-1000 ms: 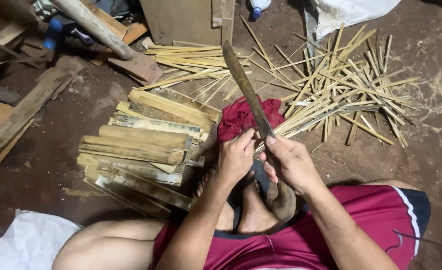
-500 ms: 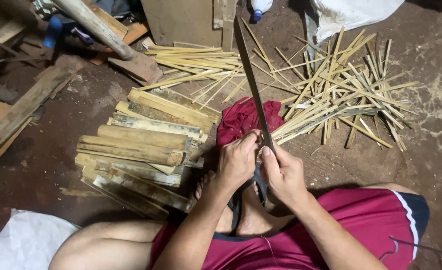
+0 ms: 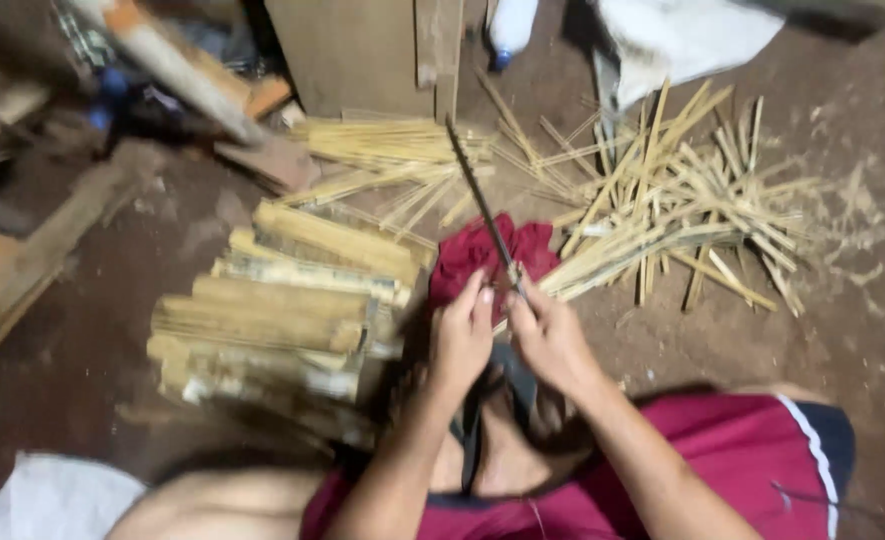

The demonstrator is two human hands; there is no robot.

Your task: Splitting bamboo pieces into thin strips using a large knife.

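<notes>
I sit on the dirt floor with both hands close together over my feet. My right hand grips a long dark knife, seen edge-on, whose blade points away from me toward the back. My left hand is closed against the same knife from the left, fingertips at the blade's base. What lies between the palms is hidden. A red cloth lies on the floor just beyond my hands.
A stack of flat split bamboo slats lies at my left. Thin bamboo sticks are scattered at the right and a bundle at the back. Wooden boards, planks and a white sack ring the floor.
The knife has turned from showing its flat side to edge-on and now stands steeper. Both hands have slid closer together on it; the curved handle is no longer visible.
</notes>
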